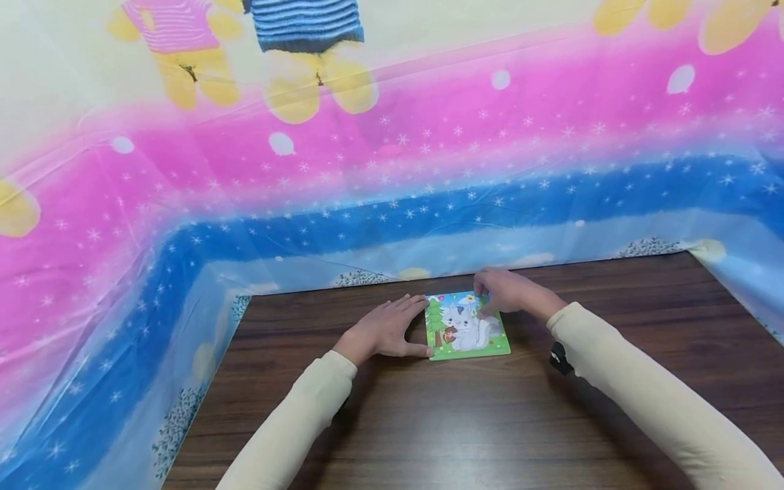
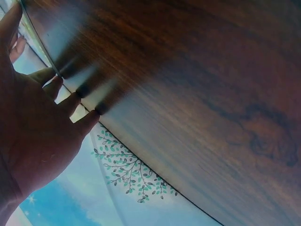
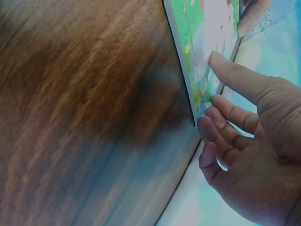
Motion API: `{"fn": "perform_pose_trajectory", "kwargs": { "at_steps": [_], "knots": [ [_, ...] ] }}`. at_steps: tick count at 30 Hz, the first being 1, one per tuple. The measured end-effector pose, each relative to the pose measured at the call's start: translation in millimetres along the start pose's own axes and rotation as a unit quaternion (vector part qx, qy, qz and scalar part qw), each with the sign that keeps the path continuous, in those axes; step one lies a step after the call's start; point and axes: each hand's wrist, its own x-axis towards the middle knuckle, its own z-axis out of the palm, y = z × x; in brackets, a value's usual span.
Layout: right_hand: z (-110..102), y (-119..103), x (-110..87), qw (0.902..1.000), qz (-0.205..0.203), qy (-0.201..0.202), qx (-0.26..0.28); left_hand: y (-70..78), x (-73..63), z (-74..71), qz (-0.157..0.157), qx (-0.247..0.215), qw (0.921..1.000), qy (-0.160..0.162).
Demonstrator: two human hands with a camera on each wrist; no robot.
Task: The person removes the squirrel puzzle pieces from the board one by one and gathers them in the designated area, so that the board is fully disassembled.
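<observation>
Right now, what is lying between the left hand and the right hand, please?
A flat picture board lies between the left hand and the right hand, as the head view shows; both hands touch it.

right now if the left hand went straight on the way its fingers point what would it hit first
Most likely the square picture board: the fingertips and thumb of the left hand are already at its left side, though exact contact is hard to judge.

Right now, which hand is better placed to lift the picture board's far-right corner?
Likely the right hand: its thumb is on the board near that corner; the left hand spans the left edge.
</observation>
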Motion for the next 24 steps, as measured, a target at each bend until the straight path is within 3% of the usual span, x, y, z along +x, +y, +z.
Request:
{"fn": "perform_pose_trajectory", "kwargs": {
  "at_steps": [16,24],
  "knots": [
    [10,17,4.9,0.9985,-0.017,0.016,0.049,4.7,0.0,-5.9,0.002,0.027,0.9996,0.009],
    [13,22,6.4,0.997,-0.031,0.031,0.064,6.9,6.4,-12.9,0.062,0.014,0.9979,0.01]
  ]
}}
